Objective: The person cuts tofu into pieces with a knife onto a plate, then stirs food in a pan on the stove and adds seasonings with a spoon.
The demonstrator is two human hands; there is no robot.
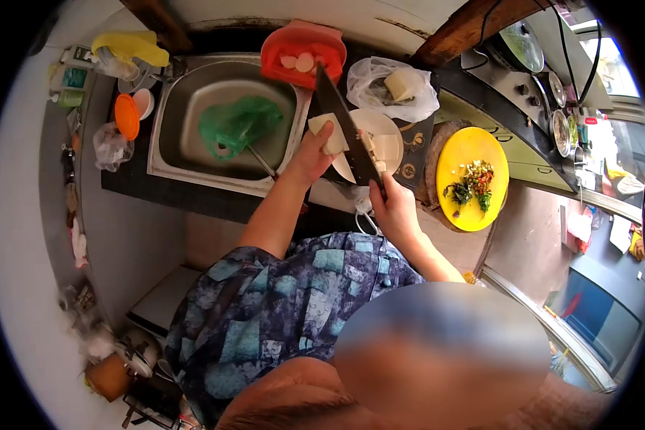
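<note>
My left hand [314, 156] is closed around a pale white block of what looks like tofu [324, 126], held up over the counter beside the sink. In my right hand [395, 208] is the handle of a large dark-bladed kitchen knife [344, 123], its blade slanting up and to the left. The blade is right beside the block; whether it touches cannot be made out. Below both hands lies a white plate [364, 118] with several pale cut pieces [387, 147] on it, partly hidden by the knife.
Left of my hands is a steel sink [156, 147] holding a green plastic bag [240, 123]. A red basket [322, 34] with pale round pieces stands behind. A plastic bag [424, 107] surrounds another pale block. Right lies a yellow board [473, 147] with chopped greens and red bits [473, 185].
</note>
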